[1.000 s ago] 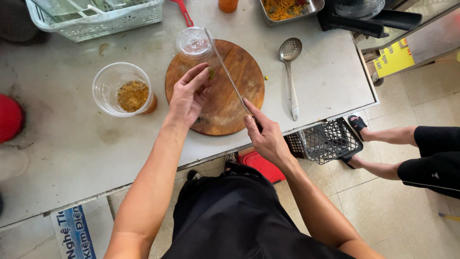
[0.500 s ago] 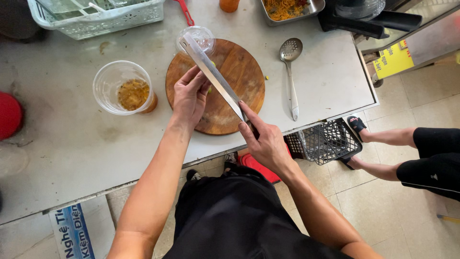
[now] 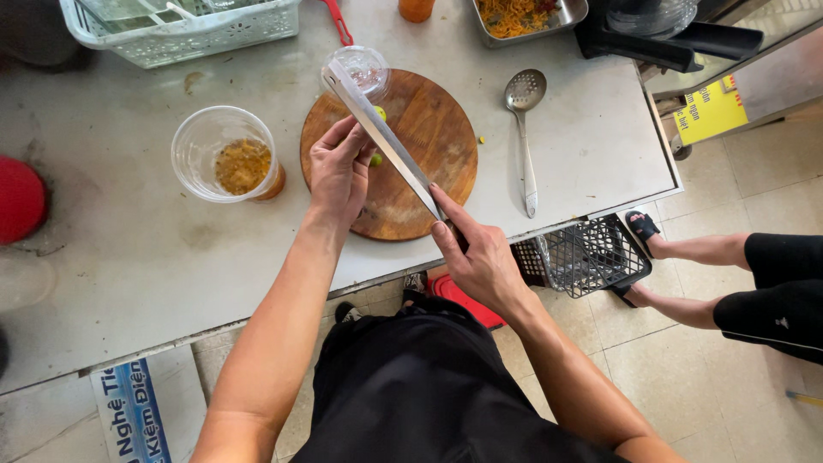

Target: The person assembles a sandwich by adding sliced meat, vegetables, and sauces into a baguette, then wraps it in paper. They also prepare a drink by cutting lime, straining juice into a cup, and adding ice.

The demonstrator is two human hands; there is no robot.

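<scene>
Head view shows the right hand (image 3: 480,257) wrapped round a long knife (image 3: 386,141) slanting up-left over the round cutting board (image 3: 429,129), beside a small green lime (image 3: 375,159) the left hand (image 3: 339,167) pinches.

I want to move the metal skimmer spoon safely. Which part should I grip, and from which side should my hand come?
Probably the long thin handle of the skimmer spoon, near its lower end by the table edge. It lies flat with the perforated bowl pointing away, so coming from the near, right side seems easiest. That way stays away from the knife held by the right hand over the cutting board.
</scene>
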